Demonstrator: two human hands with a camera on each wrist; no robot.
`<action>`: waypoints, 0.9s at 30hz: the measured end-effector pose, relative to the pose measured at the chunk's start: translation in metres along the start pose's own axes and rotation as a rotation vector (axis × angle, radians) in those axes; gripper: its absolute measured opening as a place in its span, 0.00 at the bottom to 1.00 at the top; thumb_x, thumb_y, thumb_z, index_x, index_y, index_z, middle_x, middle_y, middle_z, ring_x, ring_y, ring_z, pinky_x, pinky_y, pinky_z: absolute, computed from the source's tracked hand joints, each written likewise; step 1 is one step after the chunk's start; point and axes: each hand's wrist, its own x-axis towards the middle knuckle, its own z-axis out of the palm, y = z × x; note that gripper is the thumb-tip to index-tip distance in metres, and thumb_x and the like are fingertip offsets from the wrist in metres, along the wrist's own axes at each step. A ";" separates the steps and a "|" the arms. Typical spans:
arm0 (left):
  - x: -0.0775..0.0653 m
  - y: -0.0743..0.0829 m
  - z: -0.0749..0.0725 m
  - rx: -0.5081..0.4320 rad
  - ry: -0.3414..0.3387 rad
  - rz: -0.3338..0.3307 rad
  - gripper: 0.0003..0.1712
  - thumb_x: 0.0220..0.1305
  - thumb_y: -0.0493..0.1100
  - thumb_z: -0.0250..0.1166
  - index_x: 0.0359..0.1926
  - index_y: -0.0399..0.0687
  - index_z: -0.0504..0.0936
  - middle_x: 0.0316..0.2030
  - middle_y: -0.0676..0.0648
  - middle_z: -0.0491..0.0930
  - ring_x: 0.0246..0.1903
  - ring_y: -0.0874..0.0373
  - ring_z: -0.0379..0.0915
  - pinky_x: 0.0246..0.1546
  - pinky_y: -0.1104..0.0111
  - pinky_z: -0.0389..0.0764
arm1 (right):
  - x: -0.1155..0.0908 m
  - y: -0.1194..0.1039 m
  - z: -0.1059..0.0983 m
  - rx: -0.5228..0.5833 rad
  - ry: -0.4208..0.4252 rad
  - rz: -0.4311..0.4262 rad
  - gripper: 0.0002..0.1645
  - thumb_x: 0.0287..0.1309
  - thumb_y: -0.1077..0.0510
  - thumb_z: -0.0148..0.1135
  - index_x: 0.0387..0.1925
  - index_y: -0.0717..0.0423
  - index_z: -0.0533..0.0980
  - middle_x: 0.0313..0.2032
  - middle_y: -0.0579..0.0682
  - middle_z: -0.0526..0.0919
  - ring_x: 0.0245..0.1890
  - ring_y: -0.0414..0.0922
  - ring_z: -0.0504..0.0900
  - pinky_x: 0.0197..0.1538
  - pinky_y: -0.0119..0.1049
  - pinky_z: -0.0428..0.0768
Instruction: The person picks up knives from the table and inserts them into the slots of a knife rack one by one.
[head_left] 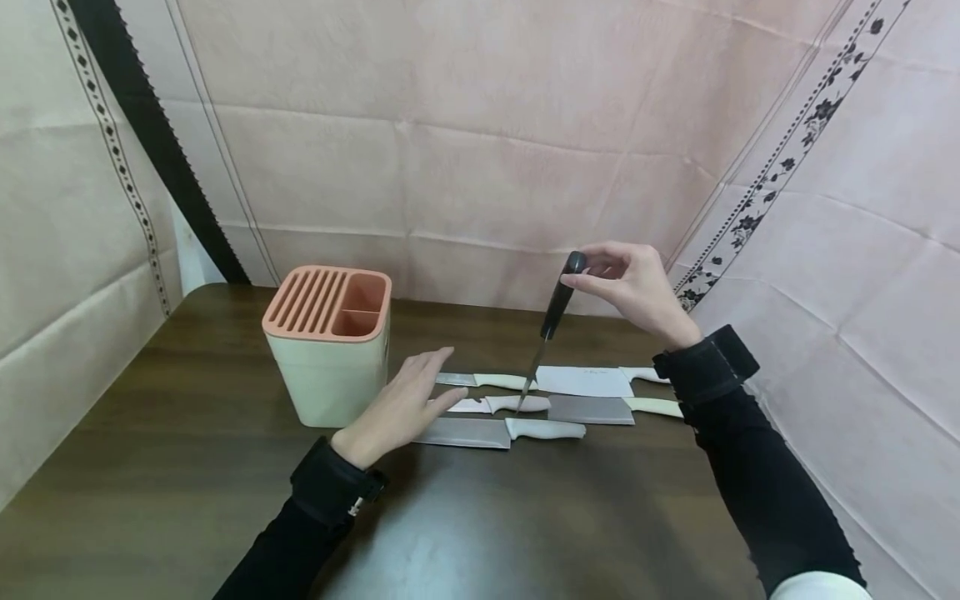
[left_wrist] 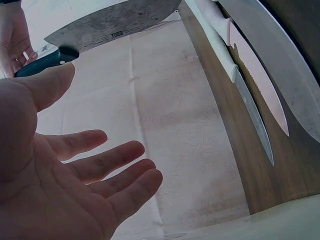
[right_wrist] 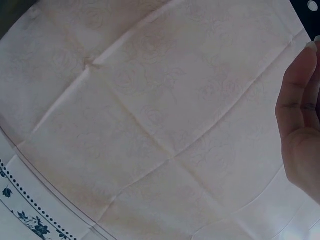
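Observation:
My right hand (head_left: 633,287) pinches the black handle of a broad-bladed kitchen knife (head_left: 556,310), held upright with its blade pointing down over the knives on the table. The left wrist view shows its wide, marked blade side-on. My left hand (head_left: 401,408) has its fingers extended and holds nothing; it hovers between the knife block (head_left: 322,375) and the knives, overlapping a wide blade in the head view. The pale green block has an orange top with slots and two square openings. Below the hands lie a wide white-handled knife (head_left: 472,432), a grey cleaver (head_left: 592,409) and a white-bladed cleaver (head_left: 585,381).
A small white-handled knife (left_wrist: 255,117) and a serrated pale knife (left_wrist: 260,82) lie side by side among the others. The dark wooden table (head_left: 187,467) ends at a hanging pale cloth (head_left: 450,167) behind, with more cloth at both sides.

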 end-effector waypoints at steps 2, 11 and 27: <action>0.001 0.001 -0.002 0.003 0.001 -0.001 0.39 0.69 0.60 0.55 0.72 0.44 0.57 0.69 0.39 0.63 0.70 0.46 0.56 0.66 0.49 0.65 | 0.001 -0.002 0.002 0.004 -0.002 -0.004 0.19 0.49 0.50 0.74 0.44 0.51 0.83 0.30 0.46 0.86 0.29 0.39 0.82 0.34 0.27 0.78; 0.003 0.003 -0.006 0.025 -0.004 0.014 0.39 0.70 0.59 0.53 0.73 0.45 0.55 0.70 0.39 0.62 0.71 0.45 0.55 0.66 0.48 0.65 | 0.004 -0.013 0.006 0.031 -0.027 0.024 0.21 0.49 0.48 0.74 0.44 0.50 0.83 0.32 0.47 0.86 0.30 0.40 0.83 0.37 0.28 0.78; 0.009 0.011 -0.016 0.052 -0.007 0.020 0.40 0.70 0.59 0.53 0.74 0.45 0.53 0.70 0.38 0.60 0.71 0.45 0.54 0.66 0.48 0.65 | 0.009 -0.025 0.018 0.021 -0.055 -0.035 0.20 0.49 0.50 0.74 0.45 0.52 0.82 0.33 0.51 0.86 0.30 0.42 0.82 0.35 0.29 0.77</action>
